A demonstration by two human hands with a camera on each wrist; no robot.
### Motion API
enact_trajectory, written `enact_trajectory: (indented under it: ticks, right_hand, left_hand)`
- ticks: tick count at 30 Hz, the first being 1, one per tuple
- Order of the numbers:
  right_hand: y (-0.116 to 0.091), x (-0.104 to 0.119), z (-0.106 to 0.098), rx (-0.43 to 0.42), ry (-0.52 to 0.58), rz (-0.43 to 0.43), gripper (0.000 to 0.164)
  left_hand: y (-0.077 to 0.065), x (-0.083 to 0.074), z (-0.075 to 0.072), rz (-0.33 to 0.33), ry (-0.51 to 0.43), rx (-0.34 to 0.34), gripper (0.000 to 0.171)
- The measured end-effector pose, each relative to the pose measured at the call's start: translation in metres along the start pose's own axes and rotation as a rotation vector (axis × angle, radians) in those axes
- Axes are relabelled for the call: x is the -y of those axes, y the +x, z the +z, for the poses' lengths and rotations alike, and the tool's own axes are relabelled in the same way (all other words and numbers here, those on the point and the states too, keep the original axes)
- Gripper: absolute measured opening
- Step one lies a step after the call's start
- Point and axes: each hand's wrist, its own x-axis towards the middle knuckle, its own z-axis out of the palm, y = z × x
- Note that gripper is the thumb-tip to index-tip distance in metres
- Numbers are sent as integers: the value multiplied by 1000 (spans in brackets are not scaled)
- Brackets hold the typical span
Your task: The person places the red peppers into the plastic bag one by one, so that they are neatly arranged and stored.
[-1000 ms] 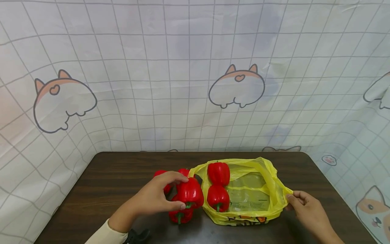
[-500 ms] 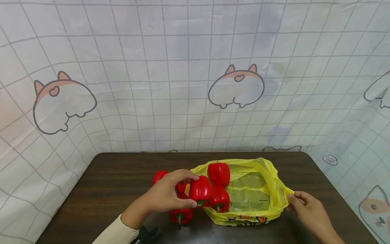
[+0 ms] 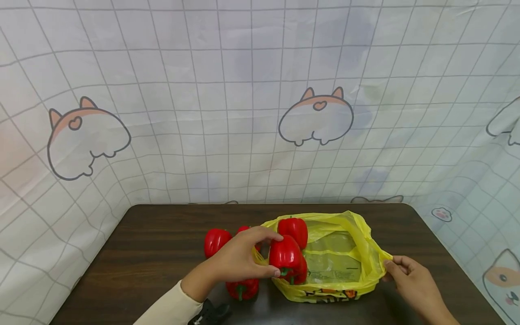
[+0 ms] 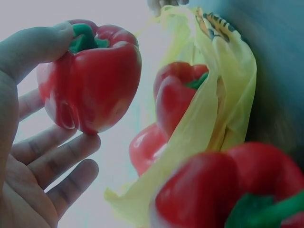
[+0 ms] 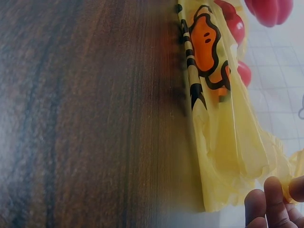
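My left hand point(image 3: 233, 258) holds a red bell pepper point(image 3: 285, 253) between thumb and fingers, above the left side of a yellow plastic bag point(image 3: 317, 292). In the left wrist view, the thumb lies by the green stem of this pepper point(image 4: 107, 80) and fingertips touch its other side. Two more bell peppers stand inside the bag: the rear one point(image 3: 295, 231) shows plainly, while the held pepper partly hides the front one point(image 3: 302, 272). At the bag's right edge my right hand point(image 3: 416, 280) pinches the rim, pulling the plastic out to a point.
Left of the bag, several red bell peppers sit on the dark wooden table point(image 3: 134, 262), including one farther back point(image 3: 216, 242) and one in front point(image 3: 242, 290). My left forearm partly covers this group. A white grid-patterned cloth point(image 3: 227, 135) hangs behind the table.
My left hand has carried the bell pepper rightward, from over the peppers on the table to over the bag's left side. The right hand keeps its hold on the rim.
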Motion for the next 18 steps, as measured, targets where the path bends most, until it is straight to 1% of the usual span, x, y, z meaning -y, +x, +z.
enact_trajectory:
  ticks: [8,12,18]
  right_hand:
    - [1,-1,0,13,8,6,57]
    - [1,-1,0,11,-1,1,56]
    - [0,0,0,9,1,4,58]
  left_hand:
    - [11,-8,10,14,14,9,61]
    - [17,-8,15,8,14,23,61]
    - [24,-8,23,29,8,39,61]
